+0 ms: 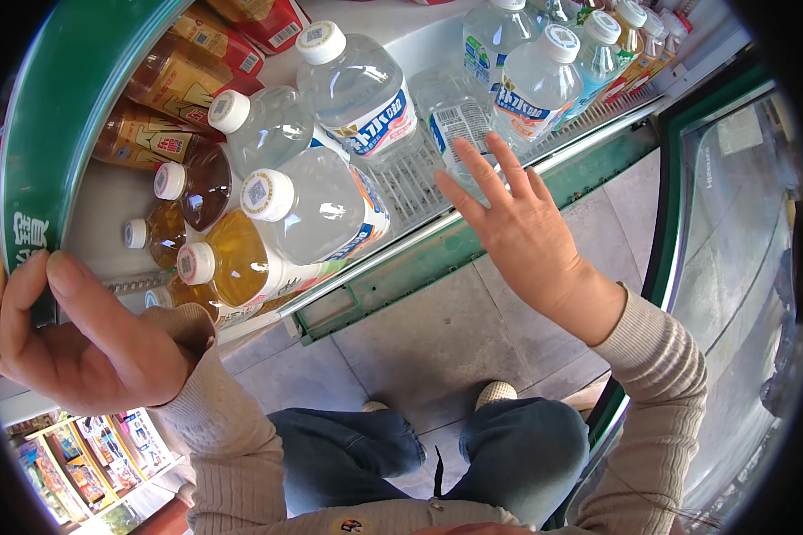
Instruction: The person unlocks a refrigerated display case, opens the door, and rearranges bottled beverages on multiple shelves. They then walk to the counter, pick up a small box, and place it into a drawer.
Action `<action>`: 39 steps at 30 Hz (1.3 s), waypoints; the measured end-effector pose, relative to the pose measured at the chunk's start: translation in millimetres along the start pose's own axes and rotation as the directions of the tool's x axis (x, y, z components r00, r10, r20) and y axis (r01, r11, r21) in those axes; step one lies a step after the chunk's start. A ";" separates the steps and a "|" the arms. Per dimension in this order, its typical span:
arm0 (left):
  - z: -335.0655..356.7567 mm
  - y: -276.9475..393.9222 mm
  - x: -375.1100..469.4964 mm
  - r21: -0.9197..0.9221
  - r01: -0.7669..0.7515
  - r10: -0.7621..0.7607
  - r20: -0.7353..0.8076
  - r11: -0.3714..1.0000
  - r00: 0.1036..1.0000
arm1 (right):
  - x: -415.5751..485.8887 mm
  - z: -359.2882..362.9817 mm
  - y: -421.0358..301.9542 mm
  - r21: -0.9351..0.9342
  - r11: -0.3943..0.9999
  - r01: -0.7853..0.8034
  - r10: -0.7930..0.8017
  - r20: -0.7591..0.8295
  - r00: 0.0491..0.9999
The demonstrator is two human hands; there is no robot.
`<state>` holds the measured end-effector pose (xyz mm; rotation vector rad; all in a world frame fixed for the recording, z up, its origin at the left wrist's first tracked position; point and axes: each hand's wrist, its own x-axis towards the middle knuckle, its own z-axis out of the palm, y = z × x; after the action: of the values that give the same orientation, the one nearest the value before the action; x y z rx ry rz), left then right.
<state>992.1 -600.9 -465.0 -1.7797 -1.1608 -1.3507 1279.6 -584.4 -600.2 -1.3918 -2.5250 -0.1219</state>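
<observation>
My left hand (94, 348) is curled around the lower part of the green frame (37, 167) of an upright drinks fridge, at the left. My right hand (518, 227) is spread over the fridge shelf's front edge, holding nothing. Its fingertips are in front of a clear bottle (452, 100) with a barcode label, whose lower part they partly cover. Left of that hand, a large clear bottle (358, 93) with a white cap stands on the ribbed shelf (408, 184). Another clear bottle (328, 207) is nearer the front. Right of the fingers is a similar clear bottle (539, 87).
Amber drink bottles (237, 261) and a dark one (207, 184) fill the shelf's left side, with red-and-gold packs (194, 73) behind. More bottles (602, 50) line the right. The glass door (729, 200) swings out at right. A rack of packets (94, 461) is at lower left.
</observation>
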 end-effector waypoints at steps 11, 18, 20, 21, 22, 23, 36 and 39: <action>-3.0 11.0 7.4 -0.010 -0.042 0.042 0.099 0.999 0.994 | 68.1 -46.8 55.5 0.147 0.988 -0.051 0.097 -0.326 0.940; -15.0 9.2 16.7 -0.024 -0.156 0.157 0.209 0.988 0.965 | 106.2 -43.6 42.4 -0.110 0.994 0.007 -0.059 -0.484 0.873; -12.8 8.0 13.5 -0.060 -0.085 0.094 0.160 0.995 0.983 | 104.9 -43.2 34.0 -0.052 0.997 0.064 -0.083 -0.580 0.811; -10.6 8.0 10.9 -0.101 -0.040 0.053 0.128 0.994 0.990 | 106.3 -42.7 30.3 0.045 0.995 0.095 -0.049 -0.597 0.801; -8.8 8.2 8.5 -0.111 -0.024 0.035 0.099 0.994 0.994 | 105.9 -42.7 28.3 0.160 0.982 0.099 0.007 -0.556 0.831; -6.7 8.5 6.5 -0.135 -0.030 0.040 0.077 0.990 0.996 | 107.0 -42.6 25.7 0.272 0.958 0.094 0.060 -0.508 0.859; -5.8 -7.0 15.5 0.046 -0.367 0.354 0.167 0.929 0.920 | 262.8 -41.8 41.0 0.279 0.918 0.282 -0.225 -0.219 0.949; -5.5 -8.0 17.3 0.054 -0.390 0.375 0.178 0.919 0.910 | 250.1 -48.0 53.5 0.264 0.923 0.280 -0.219 -0.238 0.946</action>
<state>984.2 -597.5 -447.1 -1.9576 -0.8737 -0.9225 1205.8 -359.9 -491.2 -0.8912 -2.4160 0.0615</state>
